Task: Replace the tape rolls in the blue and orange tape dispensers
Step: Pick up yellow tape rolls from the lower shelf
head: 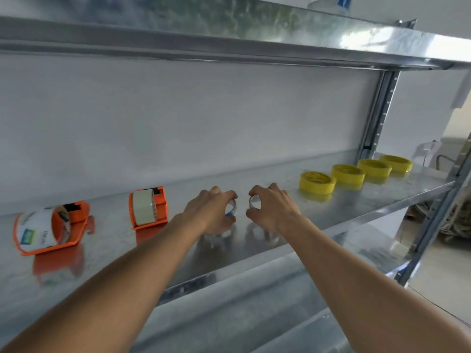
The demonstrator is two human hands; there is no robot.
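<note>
Two small rolls are held at mid-shelf; blue dispenser hidden, if there.

The left hand (212,208) and right hand (270,207) are each closed around a roll. Probably swapping is begun; next the orange dispensers (149,208) or yellow rolls (317,182) must be reached.

Count on the metal shelf (267,240): orange tape dispensers, 2, one at far left (51,229), one nearer centre (149,207), each loaded with a roll. Yellow tape rolls, 4, in a row at right (317,182) (348,174) (374,167) (396,163). Under my two hands, one partly hidden ring-shaped item each.
</note>
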